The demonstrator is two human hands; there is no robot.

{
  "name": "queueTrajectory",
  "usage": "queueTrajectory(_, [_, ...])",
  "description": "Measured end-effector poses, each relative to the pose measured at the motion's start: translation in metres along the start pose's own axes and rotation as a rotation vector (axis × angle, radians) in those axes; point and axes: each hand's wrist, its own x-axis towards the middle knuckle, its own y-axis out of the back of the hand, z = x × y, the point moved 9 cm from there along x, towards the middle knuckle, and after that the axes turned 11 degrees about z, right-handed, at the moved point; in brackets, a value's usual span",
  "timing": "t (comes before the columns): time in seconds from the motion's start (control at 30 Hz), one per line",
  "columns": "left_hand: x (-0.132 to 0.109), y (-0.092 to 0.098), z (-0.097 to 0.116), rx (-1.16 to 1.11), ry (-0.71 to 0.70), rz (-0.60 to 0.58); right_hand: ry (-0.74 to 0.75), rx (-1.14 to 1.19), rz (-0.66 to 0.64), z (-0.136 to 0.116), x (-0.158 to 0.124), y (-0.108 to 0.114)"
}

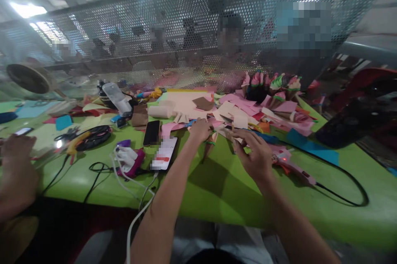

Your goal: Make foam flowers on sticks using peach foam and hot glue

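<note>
My left hand [201, 130] is closed on a small craft ice cream cone [210, 145], brown with a green trim near its top. The cone's tip points down over the green table, and my fingers hide part of its upper end. To the right, my right hand [256, 150] reaches forward over the paper scraps, fingers bent and thumb apart. A thin greyish thing [226, 132] lies by its fingertips; its kind is unclear. Beside that hand rests a pink glue gun [294, 167] with a red light and a black cord.
Paper sheets [186, 103] and finished craft cones [277, 84] crowd the table's back. Left of my arm lie a dark phone [151, 133], a lit phone [164, 154], a power plug adapter [130, 160] and cables. Another person's hand [18, 148] is far left. A perforated metal screen [139, 41] stands behind.
</note>
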Motion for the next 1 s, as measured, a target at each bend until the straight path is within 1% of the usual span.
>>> queueTrajectory(0.13, [0.002,-0.004,0.002,-0.037,-0.001,0.002,-0.007,0.004,-0.012,0.001,-0.001,-0.001])
queueTrajectory(0.27, [0.006,-0.003,0.005,-0.089,0.016,0.042,-0.007,-0.012,-0.015,0.003,-0.001,-0.001])
queueTrajectory(0.37, [0.007,0.003,0.004,-0.151,0.045,0.087,-0.017,-0.015,-0.024,0.003,-0.001,-0.003])
queueTrajectory(0.53, [0.006,0.019,-0.001,-0.303,0.107,0.170,-0.062,0.012,-0.029,0.006,-0.001,-0.004])
queueTrajectory(0.6, [-0.001,0.023,0.001,-0.498,0.139,0.175,-0.115,0.049,-0.023,0.010,-0.001,-0.004])
queueTrajectory(0.67, [-0.014,0.022,0.002,-0.938,0.248,0.157,-0.184,0.107,-0.013,0.016,-0.002,-0.005])
queueTrajectory(0.7, [-0.022,0.020,0.005,-1.135,0.305,0.129,-0.220,0.140,-0.009,0.019,-0.002,-0.005])
queueTrajectory(0.73, [-0.030,0.018,0.009,-1.279,0.340,0.091,-0.253,0.170,-0.007,0.021,-0.002,-0.006])
queueTrajectory(0.8, [-0.045,0.020,0.017,-1.348,0.359,0.063,-0.316,0.221,-0.017,0.025,-0.004,-0.009])
queueTrajectory(0.87, [-0.058,0.016,0.025,-1.460,0.434,-0.016,-0.370,0.261,-0.037,0.028,-0.005,-0.012])
queueTrajectory(0.93, [-0.066,0.014,0.034,-1.553,0.470,-0.073,-0.415,0.296,-0.063,0.030,-0.007,-0.017])
queueTrajectory(1.0, [-0.069,0.016,0.041,-1.609,0.446,-0.076,-0.455,0.339,-0.081,0.031,-0.007,-0.020])
